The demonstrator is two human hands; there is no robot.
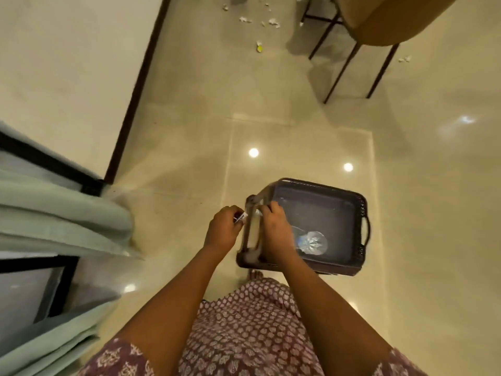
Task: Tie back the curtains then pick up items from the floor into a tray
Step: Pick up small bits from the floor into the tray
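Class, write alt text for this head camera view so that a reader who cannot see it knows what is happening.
Seen from above, a person's right hand grips the near rim of a dark tray holding a clear plastic bottle, while the left hand pinches a small white wrapper. Paper scraps litter the glossy tiled floor beyond, near a chair; green curtains hang at left.

Small white packet: dark print, too blurred to read.

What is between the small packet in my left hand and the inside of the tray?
Only the tray's near rim, which the right hand grips. The packet, pinched in the left hand, sits just outside that rim. The tray's floor beyond holds only a clear plastic bottle.
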